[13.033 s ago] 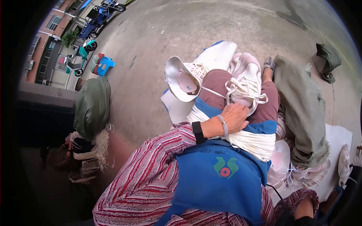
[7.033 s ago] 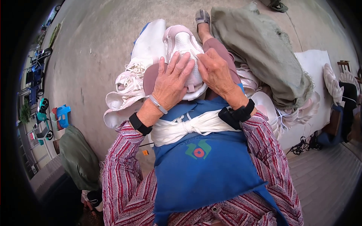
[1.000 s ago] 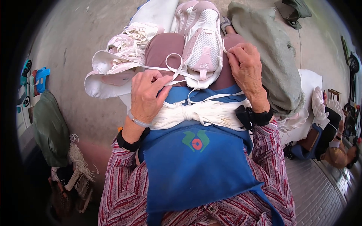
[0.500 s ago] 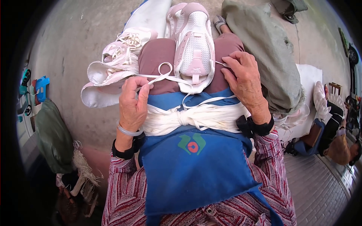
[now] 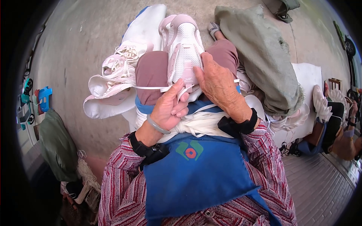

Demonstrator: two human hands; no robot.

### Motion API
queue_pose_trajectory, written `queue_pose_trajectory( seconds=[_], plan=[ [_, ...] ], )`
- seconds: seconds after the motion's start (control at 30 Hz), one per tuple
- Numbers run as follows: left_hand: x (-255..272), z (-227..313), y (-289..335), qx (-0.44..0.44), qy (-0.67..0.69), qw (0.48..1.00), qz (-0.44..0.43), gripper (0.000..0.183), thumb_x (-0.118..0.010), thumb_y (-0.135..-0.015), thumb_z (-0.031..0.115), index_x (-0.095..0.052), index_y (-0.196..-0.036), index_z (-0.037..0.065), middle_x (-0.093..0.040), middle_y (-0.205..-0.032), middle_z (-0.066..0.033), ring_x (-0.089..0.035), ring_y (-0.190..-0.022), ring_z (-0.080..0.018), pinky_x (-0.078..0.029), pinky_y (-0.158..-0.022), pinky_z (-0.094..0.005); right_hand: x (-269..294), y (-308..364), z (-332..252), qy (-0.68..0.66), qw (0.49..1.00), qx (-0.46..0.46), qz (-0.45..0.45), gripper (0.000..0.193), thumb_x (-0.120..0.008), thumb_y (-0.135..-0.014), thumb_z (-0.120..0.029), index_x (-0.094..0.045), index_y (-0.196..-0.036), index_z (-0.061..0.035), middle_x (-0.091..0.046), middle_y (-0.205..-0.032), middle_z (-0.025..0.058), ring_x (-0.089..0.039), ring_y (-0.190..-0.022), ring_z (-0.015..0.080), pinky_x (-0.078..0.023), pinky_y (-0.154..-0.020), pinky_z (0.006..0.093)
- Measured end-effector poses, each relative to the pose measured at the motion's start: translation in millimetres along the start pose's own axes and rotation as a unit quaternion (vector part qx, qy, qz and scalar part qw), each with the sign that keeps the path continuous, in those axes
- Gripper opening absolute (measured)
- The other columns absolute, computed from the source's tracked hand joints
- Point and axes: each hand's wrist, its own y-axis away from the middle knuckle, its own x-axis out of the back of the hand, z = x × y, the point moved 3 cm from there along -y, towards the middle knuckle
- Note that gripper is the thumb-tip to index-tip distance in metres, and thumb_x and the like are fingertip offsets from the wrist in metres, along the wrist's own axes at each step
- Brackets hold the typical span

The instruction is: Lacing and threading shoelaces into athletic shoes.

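A white mesh shoe upper [image 5: 184, 52] with pink trim lies over my thighs, its pink tongue tab toward me. At its near end my left hand [image 5: 169, 109] is turned palm up, fingers curled and closed on a thin white shoelace [image 5: 149, 87] that stretches off to the left. My right hand [image 5: 222, 86] is closed at the upper's right edge, thumb beside the tongue, its fingertips partly hidden. A short white lace end sticks out beyond that hand. Below both hands, a knotted bundle of white laces [image 5: 200, 124] lies across my blue apron [image 5: 196, 177].
More pink-and-white shoe uppers [image 5: 109, 90] are stacked to my left. A grey-green cloth [image 5: 260, 56] covers things on my right, beside a white sheet [image 5: 309, 75]. Another person [image 5: 335, 120] sits at far right with uppers; a green cloth [image 5: 56, 139] is at far left.
My hands have come together at the upper's near end, from wide apart. The lace loop at my left hand is gone from view. The upper has shifted slightly left and down.
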Motion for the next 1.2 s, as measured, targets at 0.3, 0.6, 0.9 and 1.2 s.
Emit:
queue_pose_trajectory(
  seconds=[0.3,0.6,0.9,1.2],
  plan=[
    [0.9,-15.0,-12.2,-0.110,-0.030,0.989,0.090,0.022,-0.056,-0.097,0.033,-0.058,-0.094,0.011,-0.047,-0.064,0.0049,-0.032,-0.046,-0.0027,-0.027,-0.040,-0.0196,-5.1,9.7,7.9,0.078,0.995,0.057,0.015,0.028,-0.059,-0.089,-0.020,-0.045,-0.105,-0.0013,-0.062,-0.076,0.0165,-0.063,-0.064,0.0347,-0.050,-0.054,0.0423],
    [5.2,18.2,24.4,0.001,-0.181,0.980,0.085,0.028,-0.051,-0.099,0.031,-0.059,-0.103,0.005,-0.044,-0.058,0.0056,-0.032,-0.042,-0.0017,-0.032,-0.039,-0.0173,24.9,-9.8,19.6,-0.127,0.991,-0.001,-0.032,0.022,-0.052,-0.092,-0.013,-0.051,-0.110,0.0002,-0.062,-0.079,0.0218,-0.064,-0.071,0.0378,-0.048,-0.065,0.0442],
    [-11.1,102.7,64.9,-0.256,-0.452,0.848,0.104,0.022,-0.047,-0.099,0.016,-0.057,-0.112,0.001,-0.061,-0.081,-0.0018,-0.047,-0.053,-0.0010,-0.038,-0.044,-0.0158,30.1,-33.9,11.2,-0.207,0.978,-0.006,0.026,0.015,-0.054,-0.091,-0.007,-0.058,-0.105,-0.0016,-0.065,-0.081,0.0174,-0.064,-0.079,0.0332,-0.049,-0.069,0.0376],
    [11.6,106.4,68.4,-0.235,-0.457,0.846,0.142,0.025,-0.052,-0.097,0.016,-0.058,-0.116,0.000,-0.061,-0.088,0.0008,-0.047,-0.064,-0.0014,-0.038,-0.054,-0.0156,19.8,-33.3,11.8,-0.071,0.983,0.128,0.109,0.009,-0.064,-0.083,-0.007,-0.064,-0.090,-0.0012,-0.059,-0.082,0.0152,-0.061,-0.076,0.0324,-0.048,-0.067,0.0381]
  ],
)
